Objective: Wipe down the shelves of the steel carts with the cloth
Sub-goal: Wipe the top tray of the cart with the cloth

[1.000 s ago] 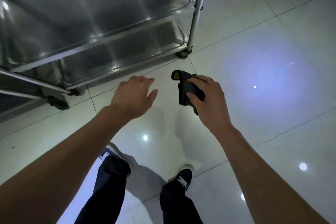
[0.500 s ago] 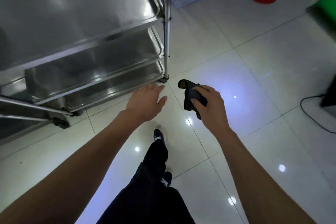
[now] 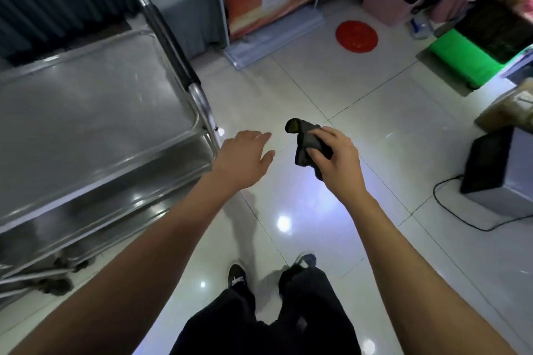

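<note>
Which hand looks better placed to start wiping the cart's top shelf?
Probably the right hand: it already grips the cloth. The left hand hangs open and empty, though nearer the steel cart.

Red disc point(image 3: 356, 36) (flat) on tiled floor point(image 3: 360, 89)

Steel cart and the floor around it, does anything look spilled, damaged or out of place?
Nothing stands out. The steel cart stands upright with bare shelves, the floor shows no spill, and the right hand holds the cloth.
</note>
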